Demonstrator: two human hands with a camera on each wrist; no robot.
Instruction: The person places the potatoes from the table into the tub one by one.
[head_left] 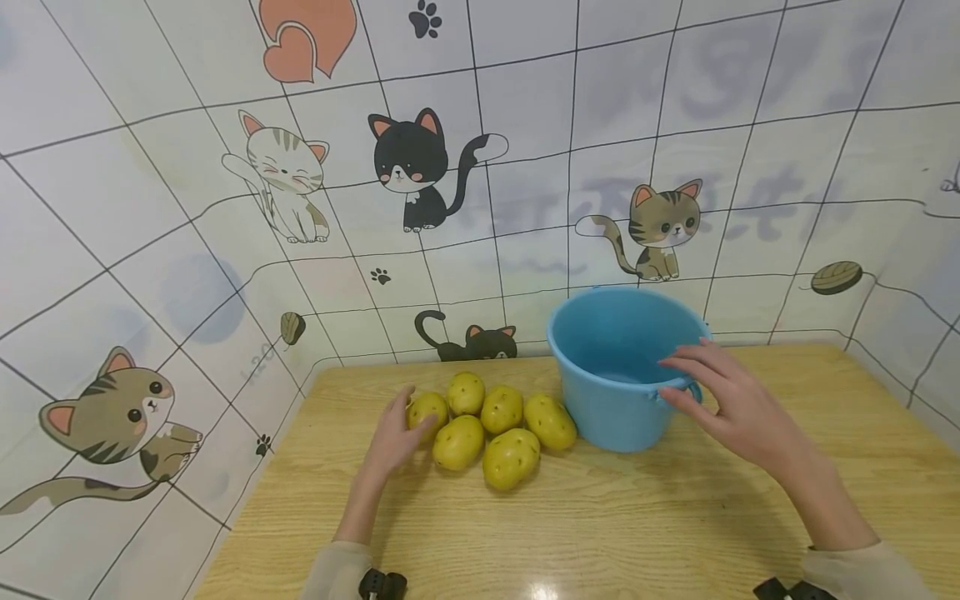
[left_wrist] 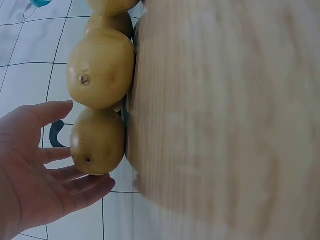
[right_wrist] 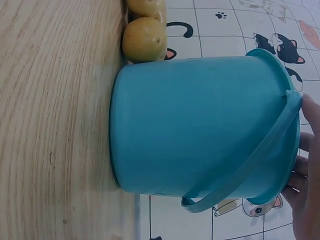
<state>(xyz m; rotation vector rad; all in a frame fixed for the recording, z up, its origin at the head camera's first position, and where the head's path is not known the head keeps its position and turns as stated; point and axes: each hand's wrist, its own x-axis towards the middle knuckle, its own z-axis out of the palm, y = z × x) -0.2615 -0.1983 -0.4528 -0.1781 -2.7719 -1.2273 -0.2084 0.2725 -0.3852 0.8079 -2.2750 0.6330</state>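
Observation:
Several yellow potatoes (head_left: 512, 459) lie in a cluster on the table. My left hand (head_left: 394, 436) is at the leftmost potato (left_wrist: 98, 142), its fingers spread along the far side and the thumb lifted away from it. Whether the fingertips touch its skin, I cannot tell. Just right of the potatoes stands an upright light-blue bucket (head_left: 615, 417), its inside bare where visible. At the bucket's right rim is my right hand (head_left: 738, 408), fingers loosely bent over the edge and the thumb close to the handle joint. The bucket's handle (right_wrist: 250, 165) hangs down against its side.
A wood-grain table (head_left: 555, 533) carries everything. Behind it and to the left rise walls covered in tile-patterned paper with cartoon cats (head_left: 412, 167). The bucket stands near the back wall, and the rearmost potato (head_left: 467, 393) lies near the table's back edge.

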